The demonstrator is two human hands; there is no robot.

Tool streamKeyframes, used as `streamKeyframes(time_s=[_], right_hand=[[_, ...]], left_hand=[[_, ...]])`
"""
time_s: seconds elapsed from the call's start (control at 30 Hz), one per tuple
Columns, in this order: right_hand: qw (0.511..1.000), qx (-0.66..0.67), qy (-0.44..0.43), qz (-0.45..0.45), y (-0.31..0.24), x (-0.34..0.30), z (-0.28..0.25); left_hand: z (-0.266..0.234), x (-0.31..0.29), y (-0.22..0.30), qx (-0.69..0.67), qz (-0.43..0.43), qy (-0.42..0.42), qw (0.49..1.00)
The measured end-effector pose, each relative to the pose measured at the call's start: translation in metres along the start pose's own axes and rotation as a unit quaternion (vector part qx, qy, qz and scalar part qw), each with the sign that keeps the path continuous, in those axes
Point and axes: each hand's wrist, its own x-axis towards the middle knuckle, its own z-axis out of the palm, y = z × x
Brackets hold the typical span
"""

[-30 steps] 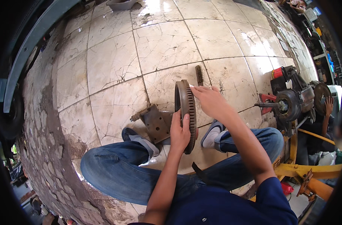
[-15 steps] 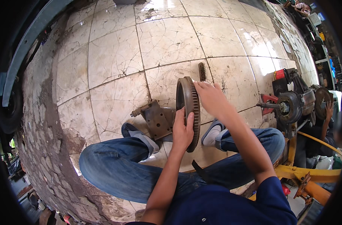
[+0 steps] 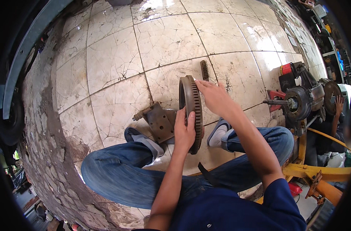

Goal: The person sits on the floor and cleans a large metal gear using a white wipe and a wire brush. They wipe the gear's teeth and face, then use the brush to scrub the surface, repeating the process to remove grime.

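Note:
A brown metal flywheel (image 3: 189,102) with a toothed rim stands on edge between my knees, tilted slightly. My left hand (image 3: 184,131) grips its near part, thumb against the toothed rim and fingers round the inner side. My right hand (image 3: 214,96) is at the far right of the rim with its fingers drawn together, fingertips at the teeth. A pale speck shows at those fingertips; whatever they hold is too small to name. Behind the flywheel, to the left, a brown metal block with bolt holes (image 3: 160,122) rests near my left foot.
A dark bristle brush (image 3: 204,70) lies on the cracked tile floor (image 3: 114,54) beyond the flywheel. At the right stands a greasy machine assembly with a shaft (image 3: 294,103), with another person's hand (image 3: 339,104) on a disc there. A yellow metal frame (image 3: 317,173) is near my right knee.
The flywheel and my left hand have shifted slightly left in the picture. My right hand remains by the rim, its fingertips now a little lower along the teeth. The whole view has turned slightly.

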Motion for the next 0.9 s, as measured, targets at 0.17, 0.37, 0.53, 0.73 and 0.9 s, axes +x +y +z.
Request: streamKeyframes(time_s=[0.17,0.37,0.53,0.73,0.9], right_hand=[[1.0,-0.012,-0.02,-0.003,-0.033,-0.051,-0.022],[0.996,0.065,-0.011,0.053,-0.022,-0.028,-0.019],[0.983,0.183,0.005,0.029,-0.011,-0.026,0.011],[0.994,0.054,0.086,0.034,-0.05,-0.057,0.004],[0.996,0.029,0.084,0.021,-0.031,-0.026,0.007]], left_hand=[[0.003,-0.008,-0.022,0.003,0.035,0.021,0.999],[0.009,-0.004,-0.01,0.009,0.05,0.002,0.999],[0.004,-0.004,-0.003,0.024,0.052,0.025,0.998],[0.002,-0.007,-0.004,0.001,0.033,0.028,0.999],[0.001,-0.004,-0.004,0.0,0.02,0.013,1.0]])
